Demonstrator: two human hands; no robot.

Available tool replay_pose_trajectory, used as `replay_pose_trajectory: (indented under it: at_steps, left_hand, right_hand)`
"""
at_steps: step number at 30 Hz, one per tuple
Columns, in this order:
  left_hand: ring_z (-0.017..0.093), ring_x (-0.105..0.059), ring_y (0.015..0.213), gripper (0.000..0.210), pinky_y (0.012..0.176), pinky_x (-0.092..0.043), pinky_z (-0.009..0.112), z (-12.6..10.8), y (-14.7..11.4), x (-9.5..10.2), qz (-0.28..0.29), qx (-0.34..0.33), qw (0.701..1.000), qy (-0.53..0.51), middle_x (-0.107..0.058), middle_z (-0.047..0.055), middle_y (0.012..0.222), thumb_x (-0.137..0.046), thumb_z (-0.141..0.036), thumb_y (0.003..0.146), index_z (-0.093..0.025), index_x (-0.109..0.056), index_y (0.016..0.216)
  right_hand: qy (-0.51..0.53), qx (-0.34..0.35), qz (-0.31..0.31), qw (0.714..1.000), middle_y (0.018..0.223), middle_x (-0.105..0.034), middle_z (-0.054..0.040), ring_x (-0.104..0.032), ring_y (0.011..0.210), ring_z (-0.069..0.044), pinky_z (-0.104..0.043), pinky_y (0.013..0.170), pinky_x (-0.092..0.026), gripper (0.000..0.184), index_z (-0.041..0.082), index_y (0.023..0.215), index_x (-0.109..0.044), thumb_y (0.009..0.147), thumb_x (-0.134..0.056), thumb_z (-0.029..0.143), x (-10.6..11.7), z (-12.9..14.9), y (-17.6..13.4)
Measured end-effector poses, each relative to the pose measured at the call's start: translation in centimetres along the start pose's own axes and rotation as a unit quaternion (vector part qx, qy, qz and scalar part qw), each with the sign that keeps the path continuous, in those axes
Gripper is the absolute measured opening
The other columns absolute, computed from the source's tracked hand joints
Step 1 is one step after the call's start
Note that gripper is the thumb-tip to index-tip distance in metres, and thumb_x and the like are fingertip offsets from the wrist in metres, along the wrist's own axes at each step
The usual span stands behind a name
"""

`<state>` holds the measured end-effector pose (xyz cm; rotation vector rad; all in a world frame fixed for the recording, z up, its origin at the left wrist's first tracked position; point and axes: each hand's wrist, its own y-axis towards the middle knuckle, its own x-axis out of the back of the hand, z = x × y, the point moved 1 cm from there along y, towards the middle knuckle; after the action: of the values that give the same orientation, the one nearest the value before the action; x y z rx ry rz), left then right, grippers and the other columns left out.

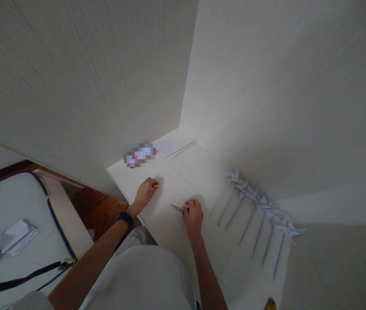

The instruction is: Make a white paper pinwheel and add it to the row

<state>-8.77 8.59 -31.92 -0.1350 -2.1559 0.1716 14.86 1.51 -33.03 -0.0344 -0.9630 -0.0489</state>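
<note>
My left hand (148,189), with a black band on the wrist, is pinched over the white tabletop (170,228). A tiny white scrap of paper (157,185) shows at its fingertips. To the right and nearer my body, my right hand (193,212) is closed around scissors (176,208). Their pointed metal blades face left, and the handles are mostly hidden by my fingers. Small pale scraps (169,189) lie on the surface between my hands.
Several folded-paper pinwheels (260,200) on thin sticks lie in a row at right. Two thin sticks (183,150), a pale paper sheet (164,146) and a blurred-out packet (139,155) are at the back. Panels rise behind. A mattress (11,202) with crumpled paper (18,237) is at left.
</note>
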Motion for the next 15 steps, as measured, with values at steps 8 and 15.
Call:
replay_pose_trajectory:
  at_steps: [8,15]
  left_hand:
    - [0.023,-0.063,0.104,0.032,0.087,-0.055,0.044,-4.1,1.1,-3.0,0.062,-0.067,0.996,0.003,-0.061,0.01,0.123,-0.058,-0.032,0.093,-0.017,-0.058,0.121]
    - [0.022,-0.063,0.102,0.032,0.086,-0.055,0.044,-4.6,1.1,-3.4,0.091,-0.063,0.994,0.003,-0.061,0.01,0.122,-0.058,-0.032,0.093,-0.016,-0.058,0.121]
  right_hand:
    - [0.05,-0.024,0.015,0.998,0.121,-0.062,-0.0088,-0.063,0.103,-0.021,-0.042,0.088,-0.054,0.029,0.018,0.118,-0.06,0.094,-0.057,0.033,-1.8,0.9,3.5]
    - [0.171,-0.058,0.031,0.983,0.12,-0.062,-0.0086,-0.064,0.101,-0.021,-0.042,0.086,-0.055,0.031,0.017,0.119,-0.059,0.094,-0.058,0.033,-2.8,0.9,4.2]
